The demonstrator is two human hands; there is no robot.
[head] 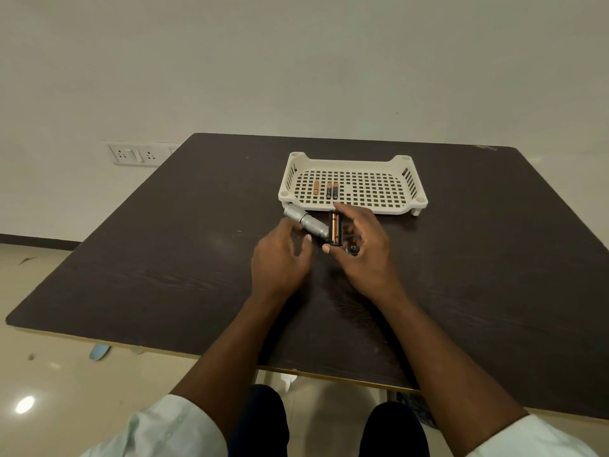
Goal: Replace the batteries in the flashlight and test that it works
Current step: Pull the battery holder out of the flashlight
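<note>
Knurled metal flashlight [305,221] lay mid-table, rigid and grippy-looking, left hand [280,258] relaxed beside it; right hand [361,245] pinched the light battery holder [335,227] endwise, near the tray [352,202].

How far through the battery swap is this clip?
Midway. The silver metal flashlight body lies opened on the dark table, its black tail cap off. The right hand holds the black battery holder; the left hand hovers open. Three loose batteries sit in the white perforated tray. Reassembly and testing remain.
</note>
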